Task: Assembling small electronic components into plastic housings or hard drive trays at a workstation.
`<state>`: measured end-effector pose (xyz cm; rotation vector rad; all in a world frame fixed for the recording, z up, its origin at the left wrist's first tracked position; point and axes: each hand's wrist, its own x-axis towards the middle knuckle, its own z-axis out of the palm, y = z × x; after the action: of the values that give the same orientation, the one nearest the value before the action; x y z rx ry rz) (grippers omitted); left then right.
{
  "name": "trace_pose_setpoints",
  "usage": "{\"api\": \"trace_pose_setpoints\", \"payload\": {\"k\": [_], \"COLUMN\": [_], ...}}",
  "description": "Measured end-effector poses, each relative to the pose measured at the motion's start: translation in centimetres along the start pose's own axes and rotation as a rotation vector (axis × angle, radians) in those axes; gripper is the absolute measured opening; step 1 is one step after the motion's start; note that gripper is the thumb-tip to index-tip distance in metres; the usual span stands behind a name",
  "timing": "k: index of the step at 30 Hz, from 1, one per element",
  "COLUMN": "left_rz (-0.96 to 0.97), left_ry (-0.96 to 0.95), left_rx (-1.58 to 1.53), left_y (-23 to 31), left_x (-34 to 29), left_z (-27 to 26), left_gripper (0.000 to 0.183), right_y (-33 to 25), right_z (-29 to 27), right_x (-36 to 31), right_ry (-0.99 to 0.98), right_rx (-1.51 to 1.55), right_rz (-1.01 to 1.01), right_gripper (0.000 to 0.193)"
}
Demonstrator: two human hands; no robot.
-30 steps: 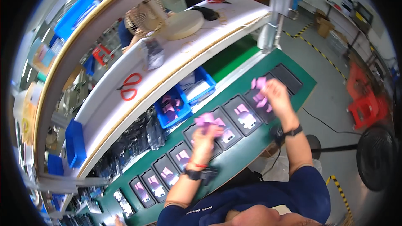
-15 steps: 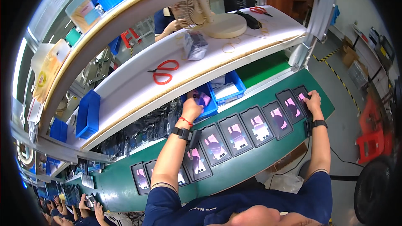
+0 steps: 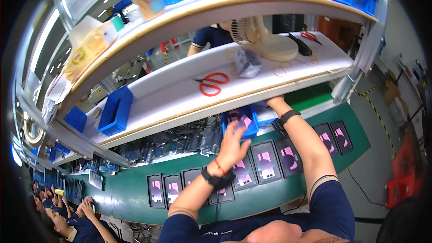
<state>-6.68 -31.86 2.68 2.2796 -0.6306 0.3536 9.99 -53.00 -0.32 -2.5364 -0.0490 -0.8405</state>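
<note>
A row of black flat devices [image 3: 266, 161] with pink patches lies on the green belt [image 3: 130, 198] in front of me. Just behind the row, under the white shelf, stands a small blue bin [image 3: 238, 119] holding pink pieces. My left hand [image 3: 231, 143] hovers right in front of this bin, fingers spread, with nothing clearly in it. My right hand [image 3: 274, 101] reaches under the shelf edge to the right of the bin; its fingers are hidden there. Both wrists wear black bands.
Red scissors [image 3: 211, 83], a cream table fan [image 3: 265, 40] and blue bins [image 3: 114, 110] sit on the white shelf [image 3: 171, 103]. Dark bagged parts [image 3: 180, 139] lie behind the belt. Another person [image 3: 211, 36] stands behind the shelf. Co-workers [image 3: 67, 216] sit at lower left.
My right hand left the devices at the far right and moved left, under the shelf beside the blue bin. My left hand pulled back from the bin and spread its fingers.
</note>
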Motion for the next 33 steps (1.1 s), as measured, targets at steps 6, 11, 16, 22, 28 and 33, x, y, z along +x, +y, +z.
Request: {"api": "trace_pose_setpoints", "payload": {"k": [6, 11, 16, 22, 28, 33], "left_rz": [-0.125, -0.333, -0.335, -0.311, -0.315, -0.512], "left_ry": [0.094, 0.165, 0.158, 0.137, 0.191, 0.116], "left_rx": [-0.147, -0.314, -0.456, -0.474, -0.555, -0.866], "left_y": [0.3, -2.5, -2.4, -2.4, -2.1, -2.1], "left_x": [-8.2, -11.4, -11.6, -12.5, -12.6, -12.9], "left_z": [-6.1, -6.3, -6.1, -5.7, -5.5, -5.0], "left_gripper": [0.028, 0.016, 0.012, 0.01, 0.009, 0.01], "right_y": [-3.2, -3.3, -2.3, -2.3, 0.9, 5.8], "right_z": [1.0, 1.7, 1.9, 2.2, 1.6, -2.1], "right_x": [1.6, 2.5, 2.9, 3.1, 5.2, 0.5], "right_ry": [0.044, 0.046, 0.041, 0.04, 0.049, 0.085], "right_rx": [0.284, 0.46, 0.623, 0.827, 1.005, 1.15], "right_rz": [0.105, 0.23, 0.36, 0.503, 0.685, 0.892], "right_gripper": [0.043, 0.042, 0.041, 0.04, 0.039, 0.038]}}
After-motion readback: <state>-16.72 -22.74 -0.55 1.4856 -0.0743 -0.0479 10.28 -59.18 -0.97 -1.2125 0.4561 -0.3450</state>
